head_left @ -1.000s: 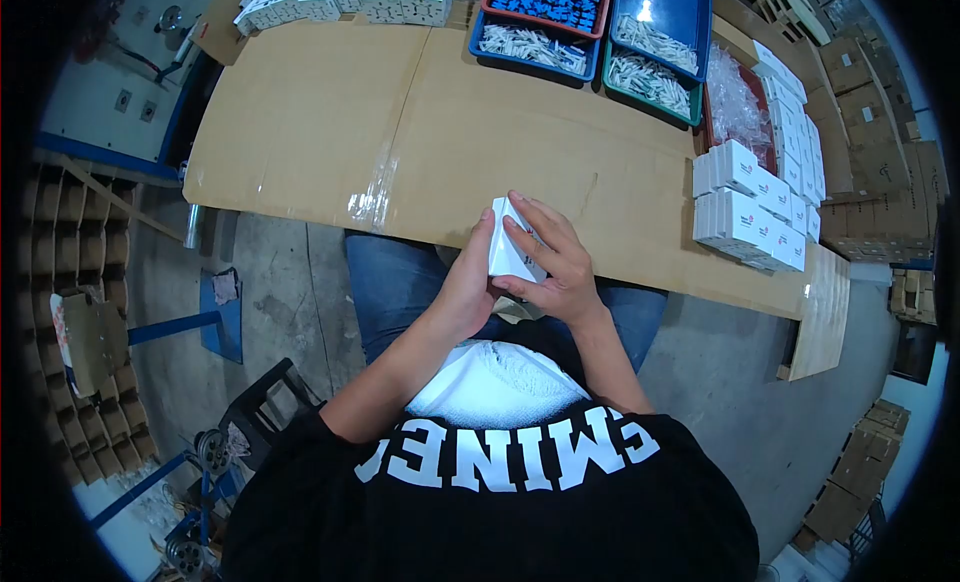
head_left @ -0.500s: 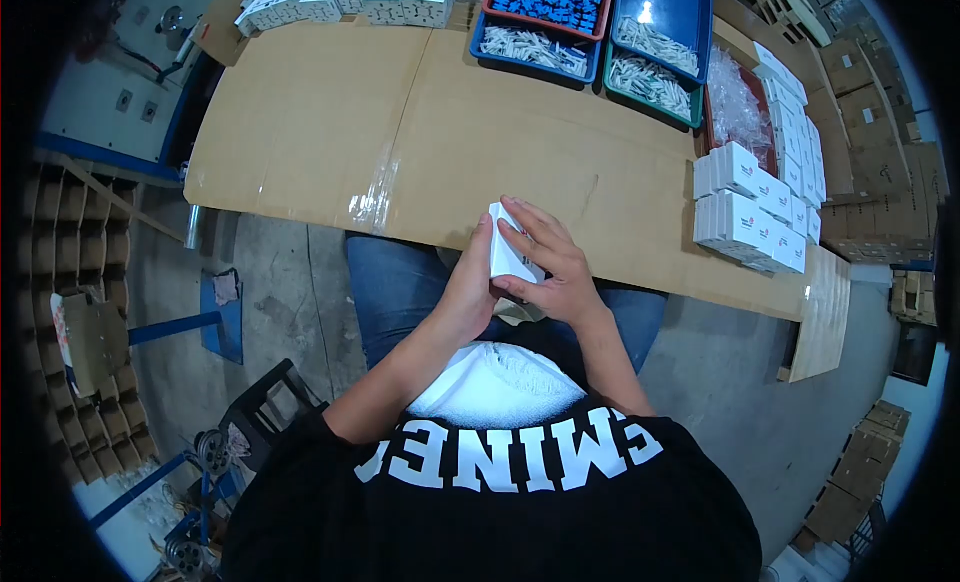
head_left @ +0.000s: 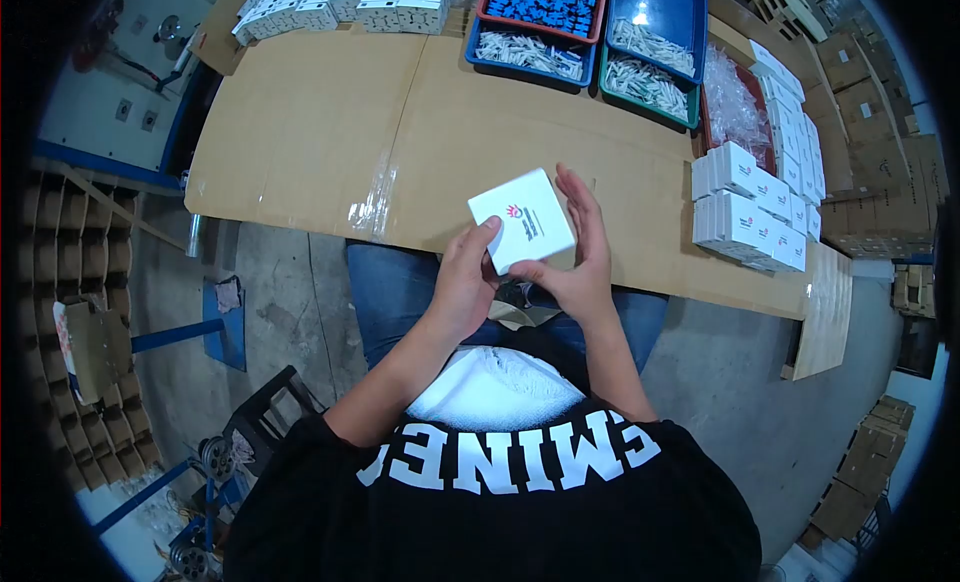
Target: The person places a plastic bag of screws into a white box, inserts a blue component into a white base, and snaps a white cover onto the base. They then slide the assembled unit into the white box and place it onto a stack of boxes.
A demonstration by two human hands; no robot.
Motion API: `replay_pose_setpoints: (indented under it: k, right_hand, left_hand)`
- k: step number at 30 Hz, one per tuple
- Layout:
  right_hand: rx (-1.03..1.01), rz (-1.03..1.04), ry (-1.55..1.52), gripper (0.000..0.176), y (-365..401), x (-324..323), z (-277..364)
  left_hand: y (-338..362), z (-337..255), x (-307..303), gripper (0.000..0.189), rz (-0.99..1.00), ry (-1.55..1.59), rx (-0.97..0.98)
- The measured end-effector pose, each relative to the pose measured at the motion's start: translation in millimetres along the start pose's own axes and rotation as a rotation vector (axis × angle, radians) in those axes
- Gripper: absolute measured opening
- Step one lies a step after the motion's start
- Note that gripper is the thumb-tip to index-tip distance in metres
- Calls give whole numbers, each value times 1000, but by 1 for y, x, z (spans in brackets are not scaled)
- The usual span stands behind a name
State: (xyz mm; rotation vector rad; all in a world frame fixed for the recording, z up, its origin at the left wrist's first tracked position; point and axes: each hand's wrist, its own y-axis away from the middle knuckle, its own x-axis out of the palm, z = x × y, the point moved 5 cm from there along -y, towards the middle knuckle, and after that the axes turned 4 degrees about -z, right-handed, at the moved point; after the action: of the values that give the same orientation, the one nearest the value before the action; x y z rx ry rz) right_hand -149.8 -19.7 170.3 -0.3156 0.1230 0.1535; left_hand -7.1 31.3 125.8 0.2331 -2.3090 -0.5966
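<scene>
A small white box (head_left: pixel 524 222) with a red-and-black print on its face is held above the front edge of the table, tilted toward me. My left hand (head_left: pixel 465 277) grips its left side, with the thumb lying on the printed face and the other fingers hidden behind. At the lower right, my right hand (head_left: pixel 584 257) supports the box. Its thumb presses along the bottom edge, and its fingers reach up beside the right edge.
The cardboard-covered table (head_left: pixel 300 142) spans the front. At the back stand a red tray of blue parts (head_left: pixel 545 4) and a blue tray of white pieces (head_left: pixel 530 54). More white boxes are stacked at the right (head_left: pixel 745 222) and back left (head_left: pixel 400 7).
The white box has been raised and turned, so its printed face now shows. My right fingers have moved from across the box to its right side.
</scene>
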Motion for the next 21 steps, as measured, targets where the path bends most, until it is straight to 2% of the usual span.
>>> replay_pose_setpoints:
  k: [1,2,3,4,5,7,9,10,11,14,18,20,21]
  right_hand:
    - [-3,-2,1,99,1,1,-4]
    - [146,-41,-219,91,3,2,-13]
    - [295,-80,-440,83,7,3,-23]
    - [468,-61,-490,63,15,2,-32]
    - [466,-65,-491,63,17,0,-32]
    - [474,-65,-593,49,20,-2,-27]
    - [452,-27,-534,45,20,-10,-24]
    - [428,17,-476,42,19,-12,-21]
    - [430,16,-476,42,20,-13,-19]
    - [368,190,-390,36,21,-9,-8]
    - [336,148,-374,36,18,-8,0]
    - [205,220,-175,38,17,-13,5]
    - [207,216,-174,38,16,-13,7]
  left_hand:
    - [-2,-4,-1,53,-26,-6,49]
    - [-6,-1,-5,43,6,39,61]
    - [-5,-1,-3,43,11,37,60]
    - [-2,-4,1,38,30,65,115]
    - [-1,-6,4,34,48,94,169]
    - [-3,-9,-2,36,99,92,136]
    - [-1,-27,-2,44,113,-304,408]
    - [-2,-37,-4,55,108,-518,589]
    - [1,-41,-6,55,108,-519,586]
    - [6,-45,-8,57,219,-457,399]
    - [10,-44,-10,45,227,-375,397]
    - [14,-46,-3,40,323,-448,459]
    - [15,-44,-4,40,326,-448,455]
